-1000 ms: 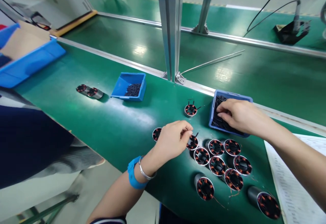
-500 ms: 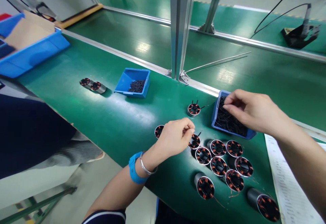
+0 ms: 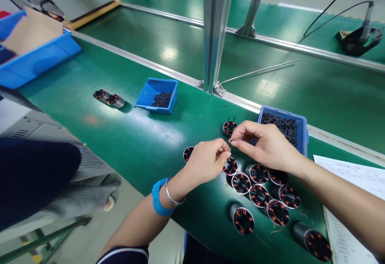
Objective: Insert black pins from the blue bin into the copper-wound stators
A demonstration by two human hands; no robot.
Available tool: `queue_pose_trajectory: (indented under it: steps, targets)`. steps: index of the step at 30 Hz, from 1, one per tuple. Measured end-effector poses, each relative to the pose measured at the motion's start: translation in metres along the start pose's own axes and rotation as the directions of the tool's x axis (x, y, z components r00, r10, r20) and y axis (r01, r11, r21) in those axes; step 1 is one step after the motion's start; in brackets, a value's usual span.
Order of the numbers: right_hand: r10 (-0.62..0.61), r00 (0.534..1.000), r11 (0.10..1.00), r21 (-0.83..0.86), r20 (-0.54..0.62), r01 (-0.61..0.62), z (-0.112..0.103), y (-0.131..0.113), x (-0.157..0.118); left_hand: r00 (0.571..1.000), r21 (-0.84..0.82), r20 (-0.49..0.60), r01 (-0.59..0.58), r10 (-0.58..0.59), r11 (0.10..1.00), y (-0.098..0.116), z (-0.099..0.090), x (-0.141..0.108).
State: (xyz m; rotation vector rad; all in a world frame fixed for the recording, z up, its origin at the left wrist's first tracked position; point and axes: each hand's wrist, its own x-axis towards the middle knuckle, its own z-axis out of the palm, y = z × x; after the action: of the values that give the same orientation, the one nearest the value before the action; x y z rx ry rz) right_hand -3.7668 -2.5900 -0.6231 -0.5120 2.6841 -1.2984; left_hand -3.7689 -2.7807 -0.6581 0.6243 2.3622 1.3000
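Note:
My left hand (image 3: 207, 160) is closed in a pinch just above a motor stator (image 3: 230, 167) with copper windings in a silver ring. What its fingertips hold is too small to make out. My right hand (image 3: 263, 144) is also pinched, its fingertips close to the left ones, with a tiny black sleeve (image 3: 231, 140) at their tips. Behind my right hand stands a blue bin (image 3: 304, 136) of short black sleeves (image 3: 281, 125). A stator with upright black sleeves (image 3: 229, 127) sits just beyond my fingers, partly covered by the right hand.
Several more stators (image 3: 259, 195) in metal cylinders crowd the near right of the green table (image 3: 144, 152). Farther left are a small blue bin (image 3: 144, 93) and two stators (image 3: 112, 99). Paper sheets (image 3: 337, 168) lie at right. A metal post (image 3: 212, 35) rises behind. Someone's dark-clothed body (image 3: 36, 176) is at left.
My right hand has left the bin of black sleeves and moved left, meeting the left hand. My left hand has stayed in its pinch over the stator.

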Motion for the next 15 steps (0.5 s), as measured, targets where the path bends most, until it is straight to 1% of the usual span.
queue_pose_trajectory:
  steps: [5, 10, 12, 15]
  targets:
    - [-0.048, 0.997, 0.996, -0.073, 0.068, 0.053, 0.000, -0.004, 0.000, 1.000, 0.019, 0.001, -0.005, 0.005, 1.000, 0.001, -0.001, 0.001]
    - [-0.065, 0.987, 0.975, -0.203, 0.149, 0.095, 0.003, -0.001, 0.003, 0.998, 0.016, 0.067, 0.014, -0.015, 1.000, 0.000, -0.008, -0.006]
    - [-0.086, 0.982, 0.958, -0.256, 0.169, 0.128, 0.003, 0.001, 0.004, 0.997, 0.059, 0.067, 0.038, -0.042, 0.998, -0.001, -0.013, -0.009]
    - [-0.124, 0.981, 0.946, -0.280, 0.151, 0.163, -0.001, 0.003, 0.005, 0.993, 0.157, 0.102, 0.042, -0.058, 0.987, -0.001, -0.019, -0.012]
